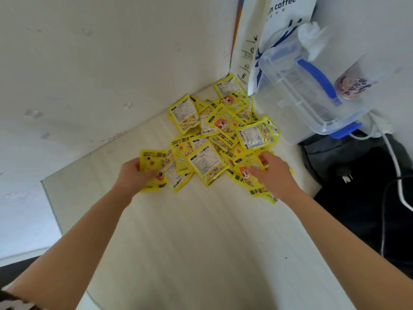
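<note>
Our left hand has its grip closed on a yellow packet: the fingers curl round its left edge and the thumb lies on its face. That packet sits at the near left edge of the pile of packets, overlapping its neighbours. The pile, all yellow hand-warmer sachets crossed over one another, spreads over the desk from our hands back into the corner where the desk meets the wall. Our right hand lies on the near right edge of the pile, fingers bent down among the packets; we cannot tell whether its grip holds one or merely rests there. Right of the pile stands a clear plastic box with a blue handle, a white and blue paper bag upright behind it, and a crumpled tissue and a drink cup near it. Beyond the desk's right edge lies a dark bag with a white cable across it.
</note>
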Motion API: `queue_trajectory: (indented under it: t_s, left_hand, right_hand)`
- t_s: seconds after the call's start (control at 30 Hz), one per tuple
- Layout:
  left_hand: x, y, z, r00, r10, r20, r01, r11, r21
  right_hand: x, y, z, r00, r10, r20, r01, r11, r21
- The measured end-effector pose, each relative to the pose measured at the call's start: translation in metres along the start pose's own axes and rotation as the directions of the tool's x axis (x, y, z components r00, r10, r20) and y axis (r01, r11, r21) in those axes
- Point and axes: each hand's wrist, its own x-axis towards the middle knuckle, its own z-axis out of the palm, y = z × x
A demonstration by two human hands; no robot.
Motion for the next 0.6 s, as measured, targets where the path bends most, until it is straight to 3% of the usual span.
queue_trajectory:
  t_s: [0.1, 0.27, 0.37, 0.47, 0.6]
  left_hand:
    - [-0.010, -0.008, 0.017, 0.977, -0.210, 0.026, 0.208, 0.927, -0.313]
    - [-0.022, -0.013, 0.052, 0.925, -0.376, 0.057, 0.340, 0.751, -0.567]
    - [-0.024, -0.013, 0.065, 0.909, -0.417, -0.017, 0.332, 0.747, -0.575]
    - [-0.024, -0.004, 0.071, 0.892, -0.431, -0.140, 0.311, 0.807, -0.503]
    - [-0.019, 0.009, 0.074, 0.870, -0.453, -0.194, 0.305, 0.804, -0.510]
  right_hand:
    - [-0.006, 0.022, -0.003, 0.979, 0.199, -0.043, -0.186, 0.962, 0.199]
    - [-0.013, 0.050, -0.004, 0.890, 0.451, -0.067, -0.361, 0.785, 0.504]
    - [-0.013, 0.062, -0.004, 0.841, 0.535, -0.079, -0.404, 0.719, 0.565]
    - [-0.012, 0.065, -0.005, 0.815, 0.569, -0.107, -0.434, 0.724, 0.536]
    - [-0.009, 0.062, -0.004, 0.788, 0.600, -0.136, -0.462, 0.723, 0.514]
